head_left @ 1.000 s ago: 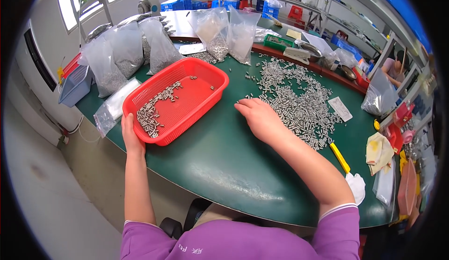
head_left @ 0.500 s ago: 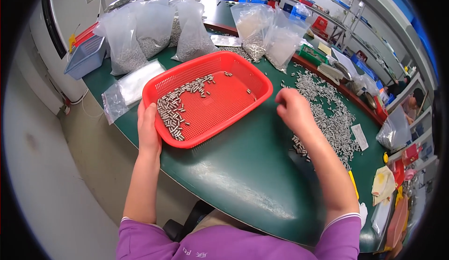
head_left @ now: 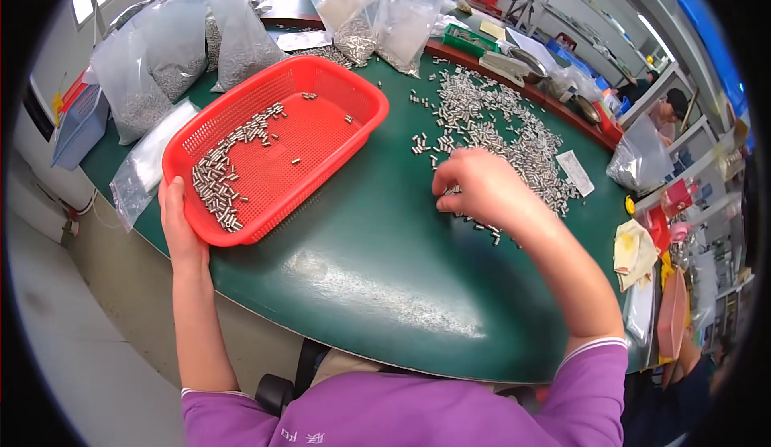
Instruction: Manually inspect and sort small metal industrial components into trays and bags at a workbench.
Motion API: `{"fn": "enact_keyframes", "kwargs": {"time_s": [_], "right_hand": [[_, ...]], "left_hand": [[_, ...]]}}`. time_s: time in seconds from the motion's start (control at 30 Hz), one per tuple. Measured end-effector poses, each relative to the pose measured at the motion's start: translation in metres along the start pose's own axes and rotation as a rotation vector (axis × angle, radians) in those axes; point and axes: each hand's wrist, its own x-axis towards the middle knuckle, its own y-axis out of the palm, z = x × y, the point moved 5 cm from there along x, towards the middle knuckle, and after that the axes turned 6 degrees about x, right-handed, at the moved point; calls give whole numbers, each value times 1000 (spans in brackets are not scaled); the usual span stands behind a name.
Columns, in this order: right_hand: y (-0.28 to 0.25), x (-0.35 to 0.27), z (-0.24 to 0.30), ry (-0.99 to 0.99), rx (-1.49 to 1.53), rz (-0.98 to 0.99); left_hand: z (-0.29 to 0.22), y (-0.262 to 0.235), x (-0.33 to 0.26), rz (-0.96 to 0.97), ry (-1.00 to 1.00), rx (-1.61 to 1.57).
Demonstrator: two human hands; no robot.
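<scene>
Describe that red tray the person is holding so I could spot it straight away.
Start at the big round green table. On its left side lies the red basket, a shallow perforated plastic rectangle whose near corner the left hand grips. Unlike the clear bags behind it, it is bright red and holds small metal pins along one side.

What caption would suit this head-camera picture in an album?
Left hand grips a red basket of small metal pins; right hand rests on pins scattered across the green table.

Bare green table (head_left: 377, 286) betw. red basket (head_left: 353, 138) and right hand (head_left: 482, 190) — open lane toward the near edge. Far side blocked: loose metal pins (head_left: 498, 122) spread right, clear bags (head_left: 173, 53) stand behind basket — no gap there.
</scene>
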Motion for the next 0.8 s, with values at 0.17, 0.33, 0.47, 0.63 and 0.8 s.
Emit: {"fn": "enact_keyframes", "kwargs": {"time_s": [0.17, 0.33, 0.47, 0.63, 0.8], "right_hand": [[21, -16, -17, -101, 9, -122], [28, -20, 2, -313, -212, -200], [39, -19, 48, -283, 134, -175], [85, -34, 179, -814, 124, -271], [96, -39, 206, -980, 72, -339]], "left_hand": [[3, 0, -1, -8, 3, -30], [1, 0, 1, -14, 38, -2], [4, -2, 5, 12, 55, -12], [11, -11, 12, 5, 13, 23], [13, -17, 17, -17, 1, 19]]}}
